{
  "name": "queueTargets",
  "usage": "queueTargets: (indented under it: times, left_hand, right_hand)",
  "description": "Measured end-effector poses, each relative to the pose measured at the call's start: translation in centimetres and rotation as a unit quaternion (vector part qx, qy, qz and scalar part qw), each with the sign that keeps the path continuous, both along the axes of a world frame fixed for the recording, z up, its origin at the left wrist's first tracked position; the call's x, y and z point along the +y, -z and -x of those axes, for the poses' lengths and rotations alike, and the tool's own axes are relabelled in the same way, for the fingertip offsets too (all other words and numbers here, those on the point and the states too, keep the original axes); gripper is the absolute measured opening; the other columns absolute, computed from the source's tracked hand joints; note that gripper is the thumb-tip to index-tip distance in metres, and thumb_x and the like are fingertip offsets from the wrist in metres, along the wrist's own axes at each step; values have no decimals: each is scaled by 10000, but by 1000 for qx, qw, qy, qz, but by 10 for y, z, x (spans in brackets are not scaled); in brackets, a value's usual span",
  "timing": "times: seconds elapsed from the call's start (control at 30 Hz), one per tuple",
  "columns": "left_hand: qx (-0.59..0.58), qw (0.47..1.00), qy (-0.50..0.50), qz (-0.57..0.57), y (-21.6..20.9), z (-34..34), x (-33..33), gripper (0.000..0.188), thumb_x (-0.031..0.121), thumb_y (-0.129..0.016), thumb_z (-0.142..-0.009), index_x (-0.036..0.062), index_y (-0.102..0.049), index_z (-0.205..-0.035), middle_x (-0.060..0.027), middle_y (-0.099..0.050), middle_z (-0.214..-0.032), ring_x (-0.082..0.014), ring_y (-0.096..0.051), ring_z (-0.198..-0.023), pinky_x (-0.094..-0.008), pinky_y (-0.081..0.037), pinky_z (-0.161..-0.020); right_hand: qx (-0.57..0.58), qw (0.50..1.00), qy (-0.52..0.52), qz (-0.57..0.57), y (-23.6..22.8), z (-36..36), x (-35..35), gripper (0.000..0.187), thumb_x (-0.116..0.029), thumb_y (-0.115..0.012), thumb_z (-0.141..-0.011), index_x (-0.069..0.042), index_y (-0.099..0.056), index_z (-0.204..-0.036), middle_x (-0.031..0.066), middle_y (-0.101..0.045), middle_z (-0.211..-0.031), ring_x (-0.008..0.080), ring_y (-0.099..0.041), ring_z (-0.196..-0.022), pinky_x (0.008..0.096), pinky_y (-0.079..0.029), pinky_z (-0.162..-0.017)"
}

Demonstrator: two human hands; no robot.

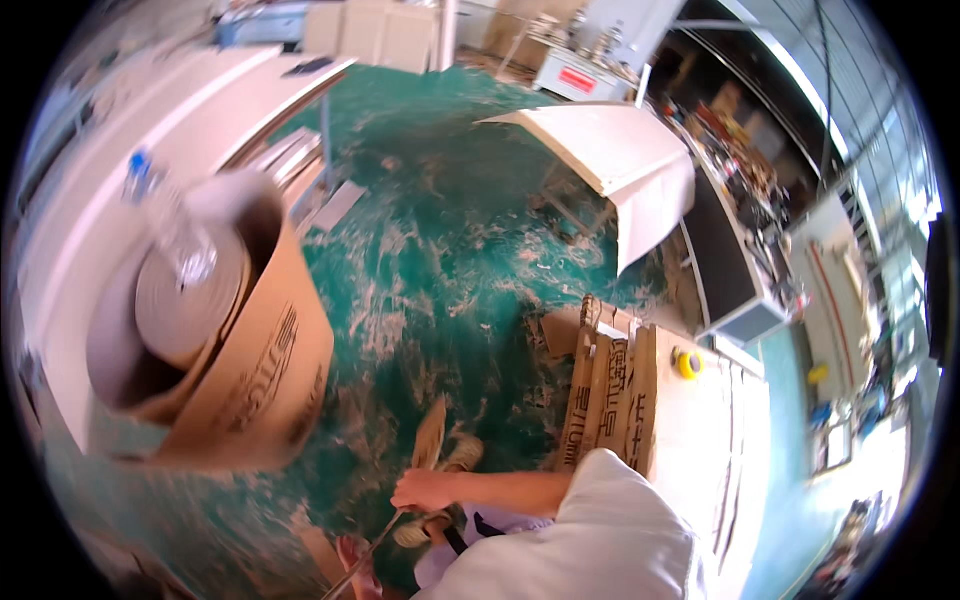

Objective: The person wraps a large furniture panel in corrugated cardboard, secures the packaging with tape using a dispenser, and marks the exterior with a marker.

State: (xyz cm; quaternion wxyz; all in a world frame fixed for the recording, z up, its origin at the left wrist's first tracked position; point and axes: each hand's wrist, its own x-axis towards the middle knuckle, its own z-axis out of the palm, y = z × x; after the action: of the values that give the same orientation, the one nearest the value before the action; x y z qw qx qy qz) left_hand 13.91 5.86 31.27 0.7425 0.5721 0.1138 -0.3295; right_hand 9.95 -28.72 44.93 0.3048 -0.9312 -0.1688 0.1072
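Note:
My right hand (425,490), reaching in from a white sleeve, is closed on a narrow brown cardboard strip (430,432) that sticks up above the fist. A thin pale edge runs from below that fist toward the lower frame edge; I cannot tell if it belongs to the same strip. Beside that edge, low in the view, is my left hand (358,567), blurred and partly cut off, its grip unclear. Both hands are over the green floor, close to my shoes (462,452).
On the left stands a large curled cardboard sheet (270,370) around a cardboard roll (190,300) with a clear plastic bottle (180,235). To my right, folded cardboard (605,390) leans by a pale stack bearing yellow tape (688,364). A white-topped table (610,145) stands ahead.

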Motion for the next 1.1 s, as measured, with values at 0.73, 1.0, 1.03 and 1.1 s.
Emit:
queueTargets:
  times: [0.73,1.0,1.03,1.1]
  left_hand:
    - [-359,901,220,-102,-78,-126,-516,907,94,-773,-764,71,-282,-1527,-170,-385,-1496,-313,-439,-1297,-438,-370,-1052]
    - [-396,858,297,137,-129,-222,-674,858,4,-739,-758,50,-313,-1501,-148,-396,-1494,-280,-363,-1388,-457,-275,-1144]
    - [-403,838,312,198,-116,-251,-691,816,-5,-731,-768,44,-345,-1486,-142,-427,-1470,-267,-381,-1377,-454,-298,-1136]
    - [-274,850,423,154,-124,-265,-733,680,-11,-718,-790,33,-438,-1408,-127,-535,-1331,-245,-502,-1247,-421,-404,-1039]
  right_hand:
    - [-99,858,479,-157,-127,36,-325,393,-280,-524,-953,-147,-553,-1321,205,-680,-878,423,-650,-829,516,-519,-717]
    - [-78,912,399,-60,-213,-42,-480,374,-358,-503,-949,-128,-645,-1208,227,-683,-954,432,-645,-892,523,-516,-765]
    - [-51,925,374,-42,-234,-59,-502,390,-370,-499,-944,-108,-649,-1191,231,-682,-963,437,-641,-902,526,-511,-775]
    - [-23,939,343,-4,-250,-87,-554,408,-370,-490,-940,-64,-656,-1154,245,-674,-948,450,-631,-916,523,-500,-796]
